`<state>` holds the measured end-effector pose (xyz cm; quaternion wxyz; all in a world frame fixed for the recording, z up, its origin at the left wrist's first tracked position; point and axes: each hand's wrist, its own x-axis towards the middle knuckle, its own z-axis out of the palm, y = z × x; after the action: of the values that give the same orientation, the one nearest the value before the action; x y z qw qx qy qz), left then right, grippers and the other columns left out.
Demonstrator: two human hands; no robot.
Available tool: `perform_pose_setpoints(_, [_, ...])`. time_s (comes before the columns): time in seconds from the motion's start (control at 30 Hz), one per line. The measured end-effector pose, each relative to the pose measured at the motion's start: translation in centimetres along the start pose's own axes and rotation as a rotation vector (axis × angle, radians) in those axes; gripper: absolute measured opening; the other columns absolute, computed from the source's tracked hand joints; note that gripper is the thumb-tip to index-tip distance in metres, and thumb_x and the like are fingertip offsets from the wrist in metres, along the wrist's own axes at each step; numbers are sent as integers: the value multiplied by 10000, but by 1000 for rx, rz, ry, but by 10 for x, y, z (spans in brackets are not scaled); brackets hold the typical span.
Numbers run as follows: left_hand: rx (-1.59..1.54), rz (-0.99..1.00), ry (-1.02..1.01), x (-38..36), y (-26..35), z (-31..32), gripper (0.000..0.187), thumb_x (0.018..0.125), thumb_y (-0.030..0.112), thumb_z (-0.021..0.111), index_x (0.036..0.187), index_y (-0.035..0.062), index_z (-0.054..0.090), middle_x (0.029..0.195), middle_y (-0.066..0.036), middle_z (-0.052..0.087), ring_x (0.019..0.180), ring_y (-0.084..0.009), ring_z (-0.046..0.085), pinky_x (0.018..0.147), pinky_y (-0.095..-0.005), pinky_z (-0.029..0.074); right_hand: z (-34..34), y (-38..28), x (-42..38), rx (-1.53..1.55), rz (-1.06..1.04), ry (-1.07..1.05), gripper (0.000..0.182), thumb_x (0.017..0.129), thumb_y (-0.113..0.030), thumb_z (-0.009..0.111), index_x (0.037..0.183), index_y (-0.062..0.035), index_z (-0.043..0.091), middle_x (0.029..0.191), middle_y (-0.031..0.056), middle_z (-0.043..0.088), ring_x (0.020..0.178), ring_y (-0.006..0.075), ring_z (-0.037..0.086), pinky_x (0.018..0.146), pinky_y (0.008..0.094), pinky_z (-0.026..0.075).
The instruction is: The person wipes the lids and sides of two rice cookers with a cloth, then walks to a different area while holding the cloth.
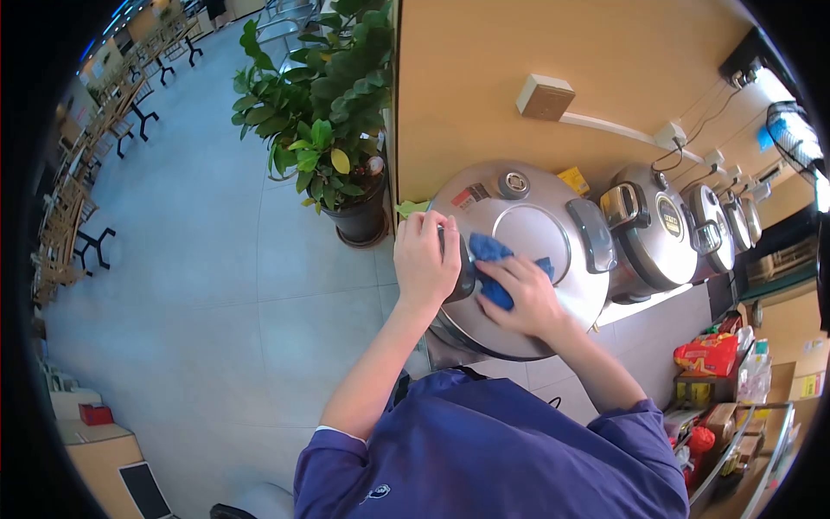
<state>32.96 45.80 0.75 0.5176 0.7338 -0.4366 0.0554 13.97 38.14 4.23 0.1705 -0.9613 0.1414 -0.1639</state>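
In the head view, a large round pot with a silver lid (575, 307) stands in front of me. My left hand (425, 264) is closed around the dark side handle (467, 270) at the lid's left edge. My right hand (523, 296) presses a crumpled blue cloth (494, 249) against the lid, just right of that handle. Part of the cloth is hidden under the fingers. A second dark handle (591, 235) sits on the lid's right side, and a round knob or valve (513, 183) is near its far edge.
Several similar silver cookers (661, 221) stand in a row to the right. A potted plant (359, 212) is left of the wall's edge. An outlet box (545, 97) is on the wall. Shelves with a red bag (709, 355) stand at the right; wooden chairs (78, 208) line the far left.
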Motion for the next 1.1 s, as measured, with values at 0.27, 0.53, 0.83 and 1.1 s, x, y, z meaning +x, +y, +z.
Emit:
perform_pose_setpoints(0.27, [-75, -24, -40, 0, -4, -2, 233, 1055, 232, 507, 966, 44, 610, 973, -132, 617, 904, -354, 554, 816, -466, 442, -5, -6, -20, -14, 29, -68, 596, 813, -115, 772, 1350, 18, 550, 1395, 221, 510, 1240, 384, 581, 1054, 450, 494])
perform_pose_setpoints(0.53, [-187, -45, -44, -1, -9, -1, 344, 1110, 286, 391, 969, 32, 575, 951, -125, 610, 933, -317, 540, 867, -425, 419, 41, 41, 101, 104, -12, 120, 415, 790, -33, 725, 1181, 16, 594, 1216, 178, 579, 1173, 383, 592, 999, 453, 510])
perform_pose_setpoints(0.83, [-677, -342, -228, -1, -36, -20, 341, 1111, 325, 446, 1091, 25, 609, 1105, -123, 669, 1034, -231, 581, 923, -382, 437, 31, -13, 43, 190, 165, 171, 383, 778, -54, 760, 1149, -54, 668, 1156, 158, 653, 1109, 397, 625, 951, 460, 527])
perform_pose_setpoints(1.1, [-887, -529, -151, -46, -83, -103, 337, 1104, 366, 440, 1131, 62, 584, 1188, -105, 682, 1157, -203, 620, 1023, -376, 449, 19, -18, 27, 646, 626, 267, 334, 981, -266, 720, 1217, -33, 682, 1087, 89, 688, 1012, 170, 625, 904, 317, 502])
